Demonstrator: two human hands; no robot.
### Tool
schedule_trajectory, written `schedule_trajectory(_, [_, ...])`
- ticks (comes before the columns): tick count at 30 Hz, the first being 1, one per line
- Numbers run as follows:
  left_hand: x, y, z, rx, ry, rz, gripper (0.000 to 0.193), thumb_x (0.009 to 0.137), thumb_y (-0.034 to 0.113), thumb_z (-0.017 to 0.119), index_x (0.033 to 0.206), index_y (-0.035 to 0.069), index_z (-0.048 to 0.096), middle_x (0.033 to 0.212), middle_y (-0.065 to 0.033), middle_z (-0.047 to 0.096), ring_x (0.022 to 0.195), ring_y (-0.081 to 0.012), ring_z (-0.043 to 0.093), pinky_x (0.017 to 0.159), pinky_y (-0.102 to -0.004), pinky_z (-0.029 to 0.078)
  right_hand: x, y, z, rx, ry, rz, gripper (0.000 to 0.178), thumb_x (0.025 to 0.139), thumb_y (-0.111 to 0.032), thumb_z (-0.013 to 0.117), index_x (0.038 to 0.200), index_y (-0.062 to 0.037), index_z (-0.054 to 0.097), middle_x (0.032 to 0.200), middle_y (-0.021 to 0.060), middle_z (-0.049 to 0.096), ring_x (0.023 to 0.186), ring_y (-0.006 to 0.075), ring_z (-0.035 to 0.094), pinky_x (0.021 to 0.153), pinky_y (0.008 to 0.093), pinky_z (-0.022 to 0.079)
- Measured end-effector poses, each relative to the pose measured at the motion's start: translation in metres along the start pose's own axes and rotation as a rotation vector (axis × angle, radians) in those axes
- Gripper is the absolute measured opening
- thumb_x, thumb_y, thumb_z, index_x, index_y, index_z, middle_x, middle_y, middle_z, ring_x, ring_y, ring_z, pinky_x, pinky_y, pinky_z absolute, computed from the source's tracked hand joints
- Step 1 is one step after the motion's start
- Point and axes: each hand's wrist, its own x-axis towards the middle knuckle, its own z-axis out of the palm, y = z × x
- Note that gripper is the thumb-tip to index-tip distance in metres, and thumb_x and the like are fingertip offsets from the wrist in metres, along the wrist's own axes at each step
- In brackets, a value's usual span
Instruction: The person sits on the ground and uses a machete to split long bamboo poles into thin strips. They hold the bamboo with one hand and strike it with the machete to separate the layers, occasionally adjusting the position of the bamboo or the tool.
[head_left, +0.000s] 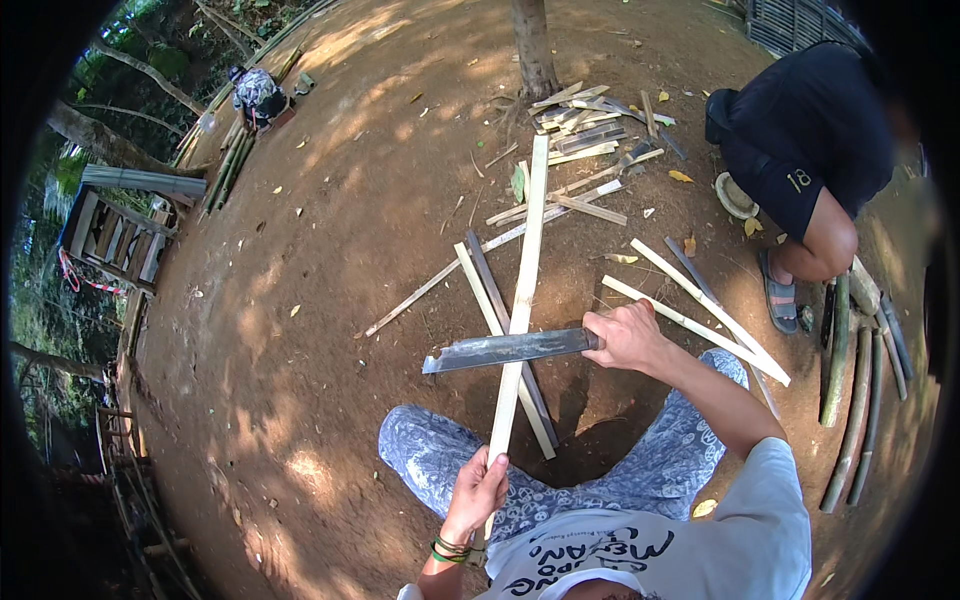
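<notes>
My left hand (478, 492) is closed around the near end of a long, pale bamboo strip (531, 235), which points away from me. In my right hand (628, 335) is the handle of a machete (505, 349). Its broad dark blade lies crosswise over the strip, tip to the left; whether it touches the strip I cannot tell. Beneath them, a pale strip (480, 290) and a dark strip (489, 272) cross on the ground. More split strips (700, 328) lie just right of my right hand.
A heap of split bamboo (585, 130) lies by a tree trunk (534, 50). At right a person in dark clothes (800, 140) sits close, near bamboo poles (850, 410). Another person (258, 97) crouches far left beside green poles (232, 165). A wooden crate-like structure (118, 235) stands left.
</notes>
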Motion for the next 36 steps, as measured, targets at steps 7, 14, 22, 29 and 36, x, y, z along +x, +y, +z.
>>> schedule_trajectory(7, [-0.029, -0.015, -0.001, -0.061, 0.027, -0.045, 0.023, 0.104, 0.024, 0.053, 0.09, 0.007, 0.046, 0.06, 0.0048, 0.042, 0.046, -0.0036, 0.035, 0.04, -0.0213, 0.029, 0.009, 0.024, 0.014, -0.014, 0.066, -0.036, 0.03, 0.067, -0.036, 0.078, 0.074, -0.0151, 0.057, 0.06, 0.0019, 0.061, 0.06, 0.029, 0.065, 0.061, 0.0495, 0.044])
schedule_trajectory(14, [-0.049, -0.016, 0.007, -0.101, 0.034, -0.063, 0.019, 0.104, 0.021, 0.052, 0.092, 0.008, 0.045, 0.062, 0.0036, 0.041, 0.048, -0.0046, 0.034, 0.041, -0.0221, 0.028, 0.013, 0.03, 0.021, 0.061, 0.12, -0.136, 0.028, 0.066, -0.031, 0.078, 0.072, -0.0143, 0.056, 0.061, 0.0021, 0.061, 0.06, 0.0292, 0.066, 0.059, 0.0515, 0.044])
schedule_trajectory(22, [-0.039, -0.032, 0.0, -0.129, 0.047, -0.082, 0.017, 0.104, 0.022, 0.051, 0.096, 0.008, 0.047, 0.06, 0.0047, 0.041, 0.044, -0.0042, 0.034, 0.039, -0.0218, 0.029, 0.015, 0.0, 0.032, 0.091, -0.021, -0.039, 0.027, 0.074, -0.031, 0.073, 0.072, -0.0074, 0.059, 0.06, 0.0138, 0.063, 0.055, 0.0338, 0.065, 0.055, 0.0477, 0.054])
schedule_trajectory(29, [-0.033, -0.031, -0.001, -0.141, 0.1, -0.061, 0.018, 0.104, 0.023, 0.052, 0.097, 0.008, 0.047, 0.061, 0.0042, 0.042, 0.044, -0.0041, 0.035, 0.039, -0.0214, 0.031, 0.007, -0.025, 0.034, 0.055, -0.059, -0.212, 0.024, 0.075, -0.028, 0.071, 0.076, -0.0068, 0.061, 0.061, 0.0126, 0.063, 0.059, 0.0338, 0.067, 0.058, 0.0471, 0.055])
schedule_trajectory(36, [-0.061, -0.045, 0.004, -0.049, 0.08, -0.109, 0.019, 0.104, 0.023, 0.053, 0.094, 0.006, 0.048, 0.06, 0.0041, 0.044, 0.044, -0.0038, 0.037, 0.038, -0.0212, 0.03, 0.035, 0.035, 0.01, 0.043, 0.04, 0.251, 0.026, 0.074, -0.03, 0.068, 0.076, -0.005, 0.063, 0.062, 0.0166, 0.064, 0.058, 0.0352, 0.065, 0.062, 0.0469, 0.057])
